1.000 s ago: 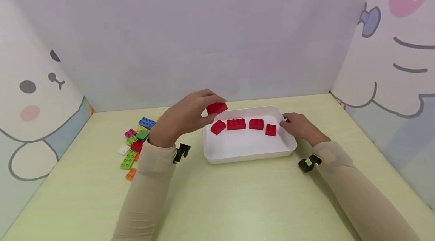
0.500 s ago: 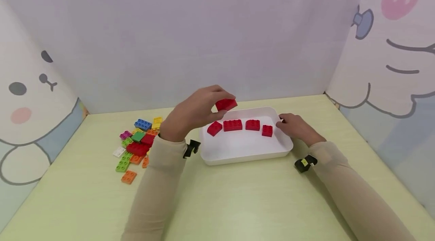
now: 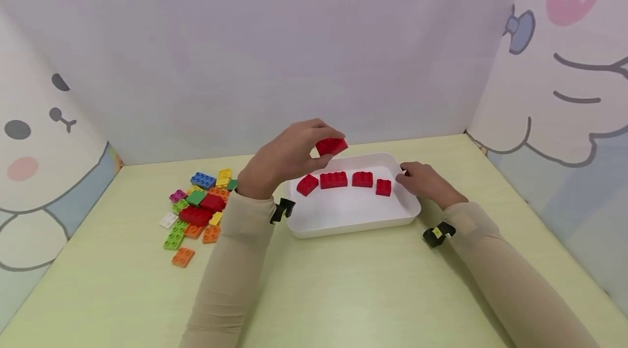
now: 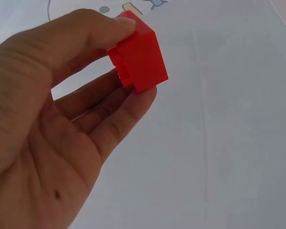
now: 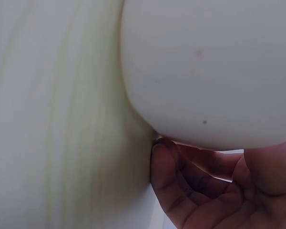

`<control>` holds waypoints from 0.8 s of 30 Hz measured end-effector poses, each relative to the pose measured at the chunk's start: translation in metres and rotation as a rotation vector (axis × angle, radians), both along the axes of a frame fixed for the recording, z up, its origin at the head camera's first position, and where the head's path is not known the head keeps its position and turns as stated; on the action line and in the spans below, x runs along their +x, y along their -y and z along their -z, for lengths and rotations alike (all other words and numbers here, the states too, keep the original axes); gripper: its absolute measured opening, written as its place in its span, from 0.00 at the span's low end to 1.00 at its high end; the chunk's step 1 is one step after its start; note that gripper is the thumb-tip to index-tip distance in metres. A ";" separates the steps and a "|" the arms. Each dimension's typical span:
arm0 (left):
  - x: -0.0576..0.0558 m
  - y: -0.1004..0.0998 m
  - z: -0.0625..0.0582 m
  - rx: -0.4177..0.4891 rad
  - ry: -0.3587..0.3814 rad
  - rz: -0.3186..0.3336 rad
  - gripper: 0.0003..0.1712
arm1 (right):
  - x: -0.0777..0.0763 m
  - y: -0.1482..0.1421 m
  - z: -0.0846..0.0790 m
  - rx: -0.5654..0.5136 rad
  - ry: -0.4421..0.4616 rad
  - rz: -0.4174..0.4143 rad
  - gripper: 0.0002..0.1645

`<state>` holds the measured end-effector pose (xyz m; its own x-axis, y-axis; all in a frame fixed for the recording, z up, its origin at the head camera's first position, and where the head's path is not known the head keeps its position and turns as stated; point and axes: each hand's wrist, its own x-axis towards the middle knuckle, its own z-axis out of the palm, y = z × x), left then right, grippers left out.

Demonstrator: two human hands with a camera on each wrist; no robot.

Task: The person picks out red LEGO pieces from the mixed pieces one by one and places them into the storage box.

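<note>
My left hand (image 3: 284,156) pinches a red toy building brick (image 3: 331,147) between thumb and fingers, raised over the back left rim of a white tray (image 3: 353,214). Up close in the left wrist view, the brick (image 4: 145,62) is tilted, its studs facing the palm. Several red bricks lie in a loose row inside the tray, among them a long brick (image 3: 333,179) and a small square one (image 3: 384,187). At the tray's right end my right hand (image 3: 426,181) grips the rim. Its curled fingers (image 5: 164,167) sit against the outer wall, low by the table.
Left of the tray lies a loose pile of mixed bricks: blue (image 3: 203,179), green (image 3: 196,198), red (image 3: 195,216), orange (image 3: 183,257), yellow and white. A pale wall (image 3: 294,64) stands behind the table (image 3: 333,288), with cartoon-printed panels at both sides.
My left hand has carried the red brick rightward, from the tray's left corner to farther along its back rim. The right hand stays on the tray. The head view has shifted slightly.
</note>
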<state>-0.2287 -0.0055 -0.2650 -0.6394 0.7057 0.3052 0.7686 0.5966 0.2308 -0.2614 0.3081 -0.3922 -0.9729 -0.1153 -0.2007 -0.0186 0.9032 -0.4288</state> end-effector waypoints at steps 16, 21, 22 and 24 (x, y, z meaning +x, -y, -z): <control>-0.022 -0.039 0.007 -0.012 0.021 0.077 0.22 | 0.000 0.000 -0.005 0.002 -0.021 0.013 0.27; -0.034 -0.049 0.022 -0.072 0.104 0.089 0.23 | 0.000 -0.002 -0.004 0.009 -0.010 0.023 0.28; -0.037 -0.052 0.026 -0.089 0.123 0.090 0.23 | -0.001 -0.002 -0.003 0.008 -0.006 0.023 0.28; -0.042 -0.057 0.035 -0.117 0.156 0.088 0.24 | -0.001 -0.003 -0.001 0.005 -0.001 0.023 0.28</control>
<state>-0.2709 0.0513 -0.2999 -0.6064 0.7860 0.1204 0.7797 0.5580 0.2842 -0.2621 0.3107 -0.3907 -0.9755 -0.0918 -0.1998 0.0017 0.9055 -0.4243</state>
